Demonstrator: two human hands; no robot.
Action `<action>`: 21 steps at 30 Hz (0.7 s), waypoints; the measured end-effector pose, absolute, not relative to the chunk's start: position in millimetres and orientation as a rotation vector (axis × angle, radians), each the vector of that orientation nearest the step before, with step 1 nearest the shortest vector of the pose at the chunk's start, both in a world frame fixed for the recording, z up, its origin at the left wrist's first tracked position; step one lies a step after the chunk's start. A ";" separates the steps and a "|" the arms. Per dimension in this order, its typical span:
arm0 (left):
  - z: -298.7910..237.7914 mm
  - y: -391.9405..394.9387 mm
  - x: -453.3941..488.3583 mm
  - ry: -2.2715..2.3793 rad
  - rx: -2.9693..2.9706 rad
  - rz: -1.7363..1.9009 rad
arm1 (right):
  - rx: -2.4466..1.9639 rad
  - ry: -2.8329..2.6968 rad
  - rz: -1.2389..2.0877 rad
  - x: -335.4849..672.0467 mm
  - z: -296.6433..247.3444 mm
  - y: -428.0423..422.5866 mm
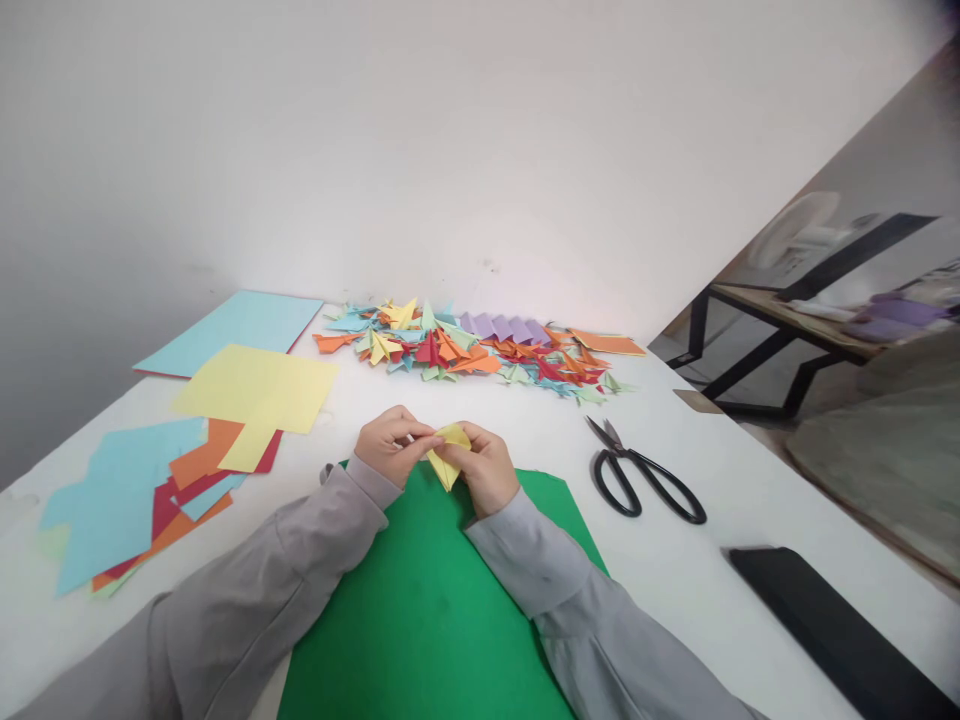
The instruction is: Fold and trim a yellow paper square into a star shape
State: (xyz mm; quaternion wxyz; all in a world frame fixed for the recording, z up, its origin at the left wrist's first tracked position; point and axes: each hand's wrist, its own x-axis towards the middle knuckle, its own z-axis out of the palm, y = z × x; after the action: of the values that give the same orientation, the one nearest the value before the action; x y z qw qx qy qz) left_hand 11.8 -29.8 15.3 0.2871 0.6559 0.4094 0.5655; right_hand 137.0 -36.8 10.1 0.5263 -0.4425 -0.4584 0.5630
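A folded paper piece above the near sheet on the table; scissors right, loose sheets left, folded figures piled far.

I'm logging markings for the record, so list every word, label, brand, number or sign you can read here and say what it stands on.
None: no word, number, label or brand can be read.
The yellow paper pinched between the left hand and right hand, the green sheet, the scissors, the flat black object and the pile of folded shapes show no print.
Things on the far table are too blurred to tell.
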 end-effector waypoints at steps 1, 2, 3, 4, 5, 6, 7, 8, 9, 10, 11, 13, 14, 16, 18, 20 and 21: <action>15.4 -29.9 11.6 1.100 1.762 1.522 | -1.060 -1.108 1.346 136.9 10.2 -37.0; 15.8 -30.0 11.5 1.105 1.768 1.528 | -1.062 -1.118 1.345 136.9 10.3 -37.1; 16.3 -30.2 11.4 1.107 1.771 1.532 | -1.064 -1.126 1.344 136.8 10.4 -37.2; 17.0 -30.5 11.4 1.107 1.771 1.535 | -1.065 -1.132 1.344 136.8 10.4 -37.3; 17.8 -30.8 11.5 1.104 1.770 1.537 | -1.064 -1.135 1.345 136.8 10.4 -37.3; 18.6 -31.1 11.7 1.096 1.771 1.538 | -1.061 -1.137 1.347 136.8 10.4 -37.3; 19.5 -31.3 11.9 1.083 1.773 1.538 | -1.057 -1.137 1.351 136.8 10.5 -37.4; 20.2 -31.6 12.2 1.065 1.778 1.537 | -1.052 -1.138 1.354 136.8 10.6 -37.4; 20.7 -31.8 12.4 1.045 1.784 1.536 | -1.047 -1.139 1.356 136.8 10.7 -37.5; 21.0 -31.9 12.5 1.028 1.791 1.538 | -1.043 -1.146 1.357 136.8 10.9 -37.5; 21.2 -32.0 12.6 1.015 1.797 1.544 | -1.041 -1.157 1.355 136.8 11.1 -37.6; 20.8 -32.1 12.7 1.000 1.814 1.562 | -1.039 -1.185 1.351 136.8 11.5 -37.7; 20.5 -32.1 12.8 0.996 1.823 1.570 | -1.038 -1.196 1.350 136.7 11.7 -37.8; 20.0 -32.1 13.0 0.998 1.839 1.578 | -1.036 -1.205 1.355 136.6 12.0 -37.8; 20.2 -32.2 13.3 1.004 1.858 1.582 | -1.034 -1.199 1.360 136.2 12.5 -37.9; 20.9 -32.6 13.5 1.009 1.889 1.589 | -1.032 -1.197 1.364 135.8 13.1 -38.0; 21.4 -33.0 13.5 1.008 1.911 1.594 | -1.031 -1.201 1.364 135.6 13.4 -38.1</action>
State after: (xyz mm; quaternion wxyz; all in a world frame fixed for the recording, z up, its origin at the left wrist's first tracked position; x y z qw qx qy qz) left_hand 13.5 -33.0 21.4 0.2264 0.6932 0.3658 0.5783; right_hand 135.6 -38.1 13.4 0.5020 -0.4269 -0.4970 0.5646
